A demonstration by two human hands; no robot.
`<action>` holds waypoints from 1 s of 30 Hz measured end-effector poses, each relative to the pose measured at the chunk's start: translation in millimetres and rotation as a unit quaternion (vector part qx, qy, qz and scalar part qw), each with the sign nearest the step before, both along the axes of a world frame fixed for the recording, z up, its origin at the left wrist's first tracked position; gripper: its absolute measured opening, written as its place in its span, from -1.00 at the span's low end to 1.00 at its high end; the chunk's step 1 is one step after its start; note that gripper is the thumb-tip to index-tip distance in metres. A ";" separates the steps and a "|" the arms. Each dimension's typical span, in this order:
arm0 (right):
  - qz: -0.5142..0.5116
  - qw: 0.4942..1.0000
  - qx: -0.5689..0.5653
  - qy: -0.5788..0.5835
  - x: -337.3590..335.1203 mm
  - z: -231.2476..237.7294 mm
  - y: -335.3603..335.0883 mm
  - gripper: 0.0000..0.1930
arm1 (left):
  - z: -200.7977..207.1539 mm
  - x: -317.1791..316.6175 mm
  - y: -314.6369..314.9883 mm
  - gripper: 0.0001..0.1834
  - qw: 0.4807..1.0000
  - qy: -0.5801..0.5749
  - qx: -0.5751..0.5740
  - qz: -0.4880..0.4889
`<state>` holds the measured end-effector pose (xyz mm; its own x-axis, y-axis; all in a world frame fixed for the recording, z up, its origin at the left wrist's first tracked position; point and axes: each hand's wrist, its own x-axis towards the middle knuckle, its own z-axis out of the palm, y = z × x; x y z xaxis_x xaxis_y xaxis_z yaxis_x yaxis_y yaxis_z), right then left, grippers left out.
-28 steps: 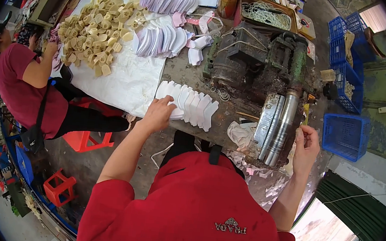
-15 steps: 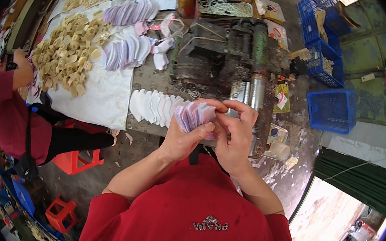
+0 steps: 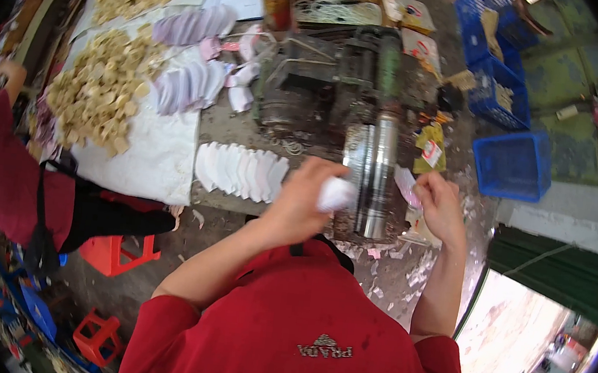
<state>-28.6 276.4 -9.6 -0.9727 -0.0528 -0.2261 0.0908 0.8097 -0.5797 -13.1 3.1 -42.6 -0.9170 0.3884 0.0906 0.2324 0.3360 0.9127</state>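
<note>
My left hand is closed around a small stack of pale, thin pieces, just left of the metal rollers. To the right of the rollers, my right hand pinches one pale pinkish piece that hangs toward the machine. Between both hands are the shiny rollers of a dark, greasy machine. A row of curved white pieces lies overlapped on the bench near my left hand. The left hand's outline is slightly blurred, and its fingers partly cover the stack.
Farther left lie lilac-white piles and heaps of beige parts on white sheeting. A bottle stands behind the machine. Blue crates are at right. Another person works at left near red stools.
My hands have moved apart from around the stack. The left keeps the stack beside the rollers, while the right has gone rightward past them with a single piece.
</note>
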 end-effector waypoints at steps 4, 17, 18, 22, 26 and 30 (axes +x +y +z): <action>0.047 0.996 0.000 0.071 15.3 -14.7 -27.5 -0.92 | 1.3 10.7 20.5 -0.31 0.993 -0.023 -0.109 -0.040; -0.118 0.975 -0.146 0.119 5.3 -25.6 -26.3 -0.83 | -76.9 1.9 -141.3 -0.61 0.943 0.094 -0.235 0.218; -0.129 0.972 -0.163 0.113 4.2 -25.9 -27.8 -0.82 | -96.3 8.9 -152.7 -0.60 0.934 0.082 -0.310 0.156; -0.133 0.970 -0.163 0.124 -0.3 -26.7 -26.1 -0.81 | -135.8 30.0 -161.0 -0.55 0.874 -0.037 -0.474 -0.103; -0.136 0.956 -0.207 0.158 3.8 -19.1 -30.9 -0.86 | -103.3 23.0 -150.2 -0.57 0.918 -0.048 -0.391 -0.048; -0.041 0.957 -0.219 0.185 14.7 5.0 -89.9 -0.86 | -20.4 -2.1 -106.0 -0.60 0.954 -0.256 0.109 0.109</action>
